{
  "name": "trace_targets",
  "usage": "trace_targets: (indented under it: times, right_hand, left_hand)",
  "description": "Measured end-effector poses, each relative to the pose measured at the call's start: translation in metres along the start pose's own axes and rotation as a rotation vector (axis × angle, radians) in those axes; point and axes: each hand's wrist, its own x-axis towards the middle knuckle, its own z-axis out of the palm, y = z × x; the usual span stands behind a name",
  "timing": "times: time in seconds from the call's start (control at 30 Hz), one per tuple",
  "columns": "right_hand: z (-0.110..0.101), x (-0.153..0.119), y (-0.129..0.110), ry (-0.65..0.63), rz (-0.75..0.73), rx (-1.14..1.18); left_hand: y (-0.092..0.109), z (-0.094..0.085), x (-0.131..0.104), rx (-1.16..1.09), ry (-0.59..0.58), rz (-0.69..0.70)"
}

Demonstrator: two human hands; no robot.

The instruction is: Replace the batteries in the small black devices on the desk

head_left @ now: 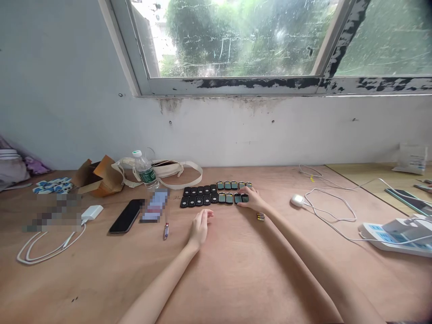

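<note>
My right hand [253,200] is at the right end of the front row, thumb and fingers closed around a small square module with a dark grey-green screen [245,198]. Similar screen modules [229,198] continue leftward, with another row of screen modules [227,185] behind. Small black oval-ended pieces [199,200] form two rows to their left. My left hand [200,227] rests on its side in front of these pieces, fingers loosely extended and holding nothing. Below my right wrist lie small yellow-and-dark parts [260,217], too small to identify.
Left of my hands lie a screwdriver [166,231], a black phone [126,217] and a white charger [92,213] with cable. A water bottle [147,171], cloth bag [165,169] and open cardboard box [101,177] stand behind. Rightward are a white plug [297,200] and power strip [394,238].
</note>
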Motion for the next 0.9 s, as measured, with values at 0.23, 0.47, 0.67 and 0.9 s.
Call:
trace_targets:
  times: [0.23,0.47,0.67,0.9]
  right_hand:
    - [0.003,0.008,-0.014,-0.041,0.014,-0.009]
    - [0.015,0.022,-0.032,-0.097,-0.142,-0.049]
    - [0.022,-0.010,-0.068,-0.026,-0.277,-0.321]
    - [0.050,-0.060,-0.103,0.045,-0.176,-0.384]
  left_hand:
    - [-0.001,0.000,0.000,0.051,0.022,0.022]
    - [0.001,-0.001,0.000,0.112,0.025,0.069]
    - [0.006,-0.003,-0.001,0.315,0.070,0.206]
    - [0.005,0.003,-0.005,0.209,-0.058,0.245]
